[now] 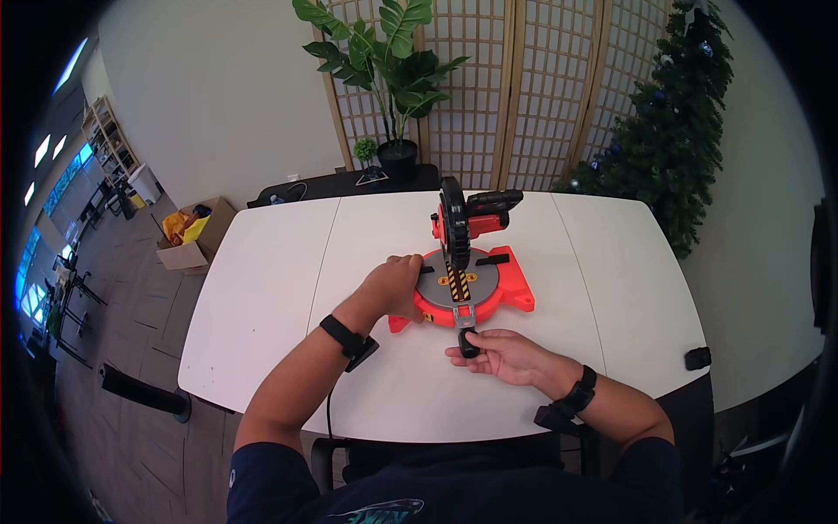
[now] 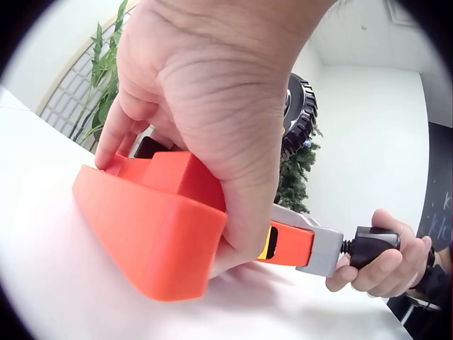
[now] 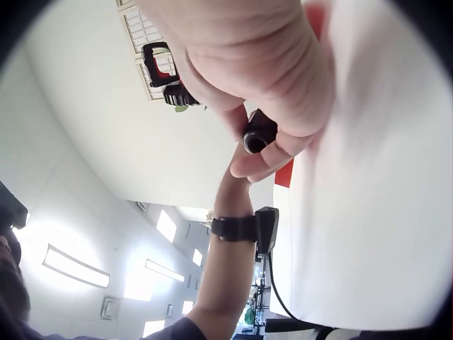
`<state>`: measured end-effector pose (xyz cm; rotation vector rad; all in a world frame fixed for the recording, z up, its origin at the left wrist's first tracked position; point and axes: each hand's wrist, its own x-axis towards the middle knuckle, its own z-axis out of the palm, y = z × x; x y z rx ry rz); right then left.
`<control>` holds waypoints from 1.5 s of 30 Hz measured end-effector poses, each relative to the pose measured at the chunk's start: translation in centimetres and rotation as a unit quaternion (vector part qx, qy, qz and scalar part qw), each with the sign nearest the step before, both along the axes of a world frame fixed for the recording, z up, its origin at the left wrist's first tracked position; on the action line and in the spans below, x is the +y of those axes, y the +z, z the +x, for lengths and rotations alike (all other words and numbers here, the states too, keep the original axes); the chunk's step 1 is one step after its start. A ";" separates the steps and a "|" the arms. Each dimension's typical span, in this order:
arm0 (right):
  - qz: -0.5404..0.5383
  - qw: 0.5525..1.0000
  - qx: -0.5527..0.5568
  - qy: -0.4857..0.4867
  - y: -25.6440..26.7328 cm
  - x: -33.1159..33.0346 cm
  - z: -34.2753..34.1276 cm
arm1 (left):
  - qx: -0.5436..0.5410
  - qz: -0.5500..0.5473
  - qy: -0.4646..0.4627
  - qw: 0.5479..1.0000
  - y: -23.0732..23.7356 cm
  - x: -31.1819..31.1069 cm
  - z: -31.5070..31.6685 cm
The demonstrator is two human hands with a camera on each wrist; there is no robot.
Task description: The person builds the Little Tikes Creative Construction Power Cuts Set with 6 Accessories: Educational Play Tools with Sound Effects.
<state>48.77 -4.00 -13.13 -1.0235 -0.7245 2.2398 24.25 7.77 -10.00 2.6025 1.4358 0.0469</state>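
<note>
A red and black toy miter saw [image 1: 518,284] stands on the white table, its toothed black blade [image 1: 453,225] upright over a round grey turntable [image 1: 432,291]. My left hand [image 1: 394,284] grips the left side of the red base [image 2: 163,227], thumb at the front and fingers behind. At the front, my right hand [image 1: 511,356] pinches the black knob [image 1: 470,344] between thumb and fingers. In the left wrist view that knob [image 2: 374,246] joins a grey bracket [image 2: 323,251] by a threaded shaft. The right wrist view shows the knob's round end [image 3: 256,141] between the fingers.
The white table [image 1: 262,306] surrounds the saw. A small black object [image 1: 697,358] lies near its right edge. Behind are a potted plant [image 1: 397,157], a lattice screen [image 1: 550,96] and a decorated tree [image 1: 663,148]. An open cardboard box [image 1: 214,234] is beyond the table's left side.
</note>
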 end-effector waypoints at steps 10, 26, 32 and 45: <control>-0.022 0.995 0.095 0.022 -1.5 0.7 1.1 | -0.008 0.009 -0.002 1.000 -0.2 -0.1 -0.1; -0.016 0.997 0.080 0.002 -1.9 0.2 1.0 | -0.001 0.001 0.003 1.000 0.0 -0.1 0.1; -0.029 0.995 0.093 0.020 -1.7 0.5 1.3 | 0.004 -0.003 0.007 1.000 0.2 -0.3 0.2; -0.016 0.999 0.035 0.001 -0.8 0.1 0.2 | -0.006 0.002 0.002 1.000 -0.1 -0.2 0.1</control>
